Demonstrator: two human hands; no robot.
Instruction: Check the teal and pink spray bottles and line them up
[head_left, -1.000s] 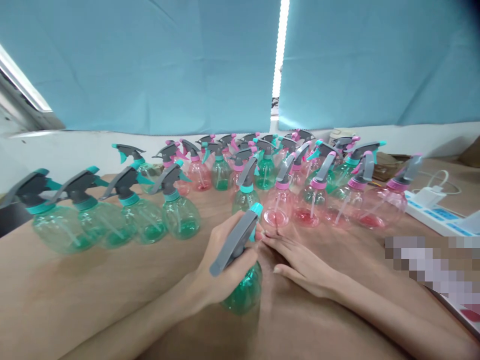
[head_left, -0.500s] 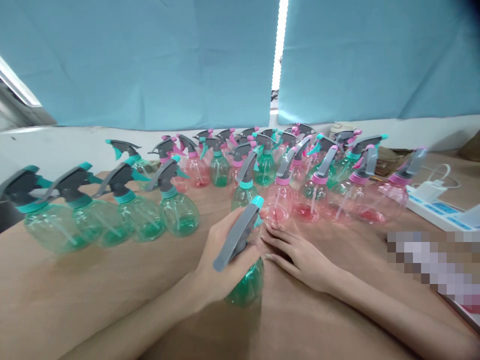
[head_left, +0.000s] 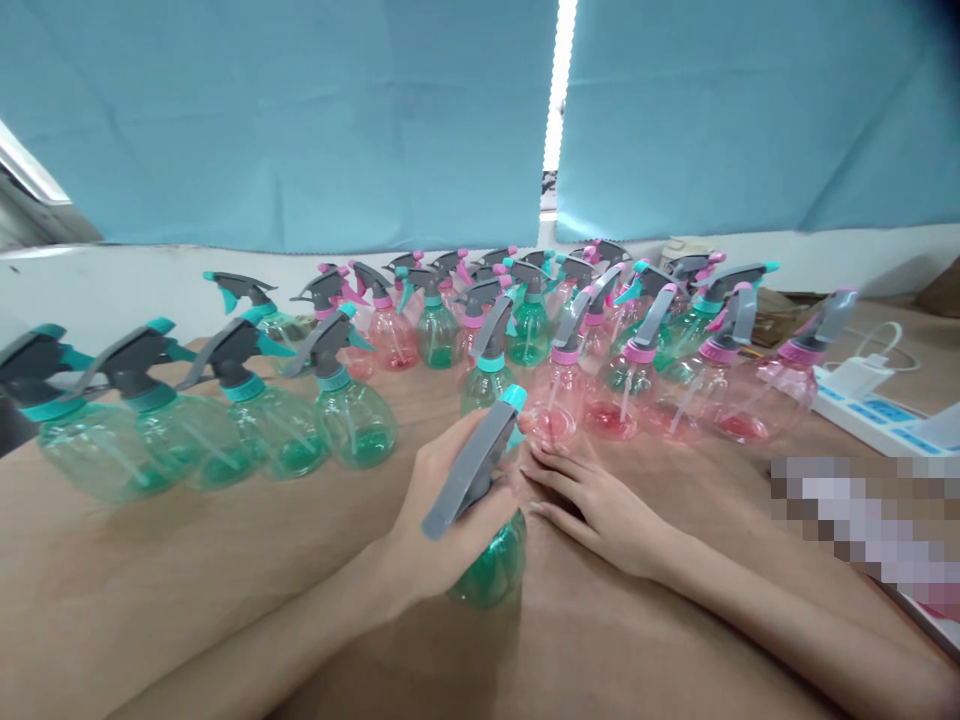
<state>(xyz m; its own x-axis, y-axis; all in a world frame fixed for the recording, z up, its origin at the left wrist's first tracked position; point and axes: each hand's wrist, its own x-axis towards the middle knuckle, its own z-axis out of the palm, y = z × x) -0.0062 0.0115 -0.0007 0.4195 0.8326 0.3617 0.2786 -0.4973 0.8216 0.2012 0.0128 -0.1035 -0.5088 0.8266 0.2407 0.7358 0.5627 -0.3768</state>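
My left hand (head_left: 439, 505) is wrapped round the neck of a green spray bottle (head_left: 489, 565) with a grey trigger (head_left: 469, 470) and a teal nozzle. The bottle stands on the brown table (head_left: 187, 580) just in front of me. My right hand (head_left: 600, 505) rests beside it with fingers stretched out, the fingertips reaching up to the bottle's nozzle end. Just beyond my fingers stands a pink spray bottle (head_left: 559, 405).
Many green and pink spray bottles stand in rows across the table's far half, with a row of green ones (head_left: 217, 425) at the left. A white power strip (head_left: 877, 415) with a charger lies at the right. Blue curtains (head_left: 300, 120) hang behind.
The camera view has shifted slightly. My right hand has drawn a little closer to the bottle's nozzle. My left hand keeps its grip on the bottle.
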